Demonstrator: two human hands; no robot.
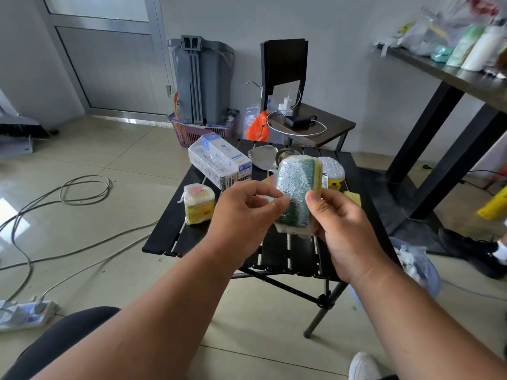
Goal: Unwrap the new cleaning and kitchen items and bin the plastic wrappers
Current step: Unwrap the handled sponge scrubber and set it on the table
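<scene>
Centre frame, the right hand [340, 223] holds the wrapped sponge pack [299, 193], light and squashy; left hand [244, 215] pinches its slippery film, best taken at a loose edge

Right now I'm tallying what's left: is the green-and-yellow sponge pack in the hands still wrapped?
Still wrapped: glossy, wrinkled clear film covers the green-and-yellow sponge pack; the right hand grips it.

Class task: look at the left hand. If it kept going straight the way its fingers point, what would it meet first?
The left hand points rightward, so it would likely first meet the wrapped sponge pack gripped by the right hand; its fingertips look nearly on the wrap already.
</scene>
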